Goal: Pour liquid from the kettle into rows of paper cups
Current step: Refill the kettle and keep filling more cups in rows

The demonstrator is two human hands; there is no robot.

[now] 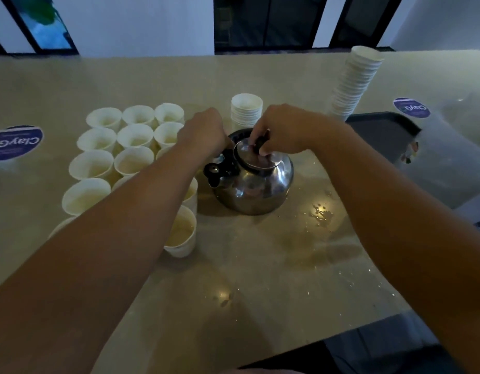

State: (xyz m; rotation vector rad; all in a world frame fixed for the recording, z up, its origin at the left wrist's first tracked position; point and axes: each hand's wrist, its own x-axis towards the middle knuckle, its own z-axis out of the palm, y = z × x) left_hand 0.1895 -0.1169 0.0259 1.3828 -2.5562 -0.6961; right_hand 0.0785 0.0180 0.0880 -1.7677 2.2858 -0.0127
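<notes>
A shiny steel kettle (256, 187) with a black spout cap stands on the beige table (260, 265), spout pointing left. My right hand (280, 130) pinches the black knob of the kettle's lid (253, 157). My left hand (204, 132) is curled at the kettle's left rear, around the black handle as far as I can see. Left of the kettle stand rows of white paper cups (135, 136), several holding pale liquid. The nearest filled cup (181, 233) stands beside my left forearm, which hides some cups.
A short stack of cups (245, 110) stands just behind the kettle and a tall leaning stack (353, 82) at the back right. A dark tray (381, 130) lies at the right. Spilled drops (321, 211) wet the table right of the kettle. Round blue stickers (15, 143) mark the table.
</notes>
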